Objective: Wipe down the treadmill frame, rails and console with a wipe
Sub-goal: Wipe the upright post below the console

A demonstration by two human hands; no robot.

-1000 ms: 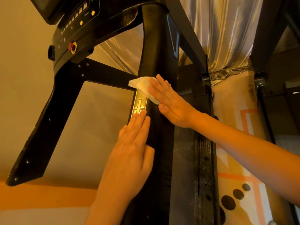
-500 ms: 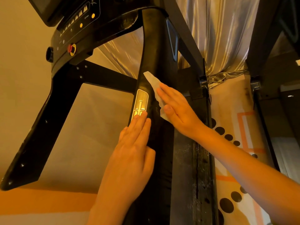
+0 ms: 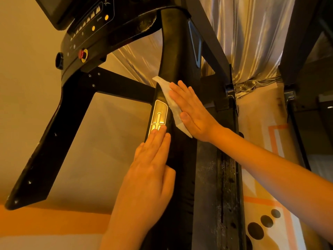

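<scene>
A black treadmill handrail [image 3: 177, 51] runs up the middle of the view toward the console [image 3: 90, 24], which carries yellow buttons and a red stop knob. A white wipe [image 3: 171, 101] lies on the rail's right side. My right hand [image 3: 191, 110] presses it flat against the rail with straight fingers. My left hand [image 3: 151, 175] rests flat on the rail lower down, its fingertips touching the metallic button panel [image 3: 159, 114].
The other black handrail [image 3: 45, 141] slants down at the left, joined by a crossbar [image 3: 119, 85]. A dusty side rail [image 3: 221, 177] lies at the lower right beside a patterned floor mat [image 3: 266, 213]. A silvery curtain [image 3: 252, 42] hangs behind.
My right hand slid the wipe from over the button panel across to the rail's right side, then slightly up. My left hand stayed in place.
</scene>
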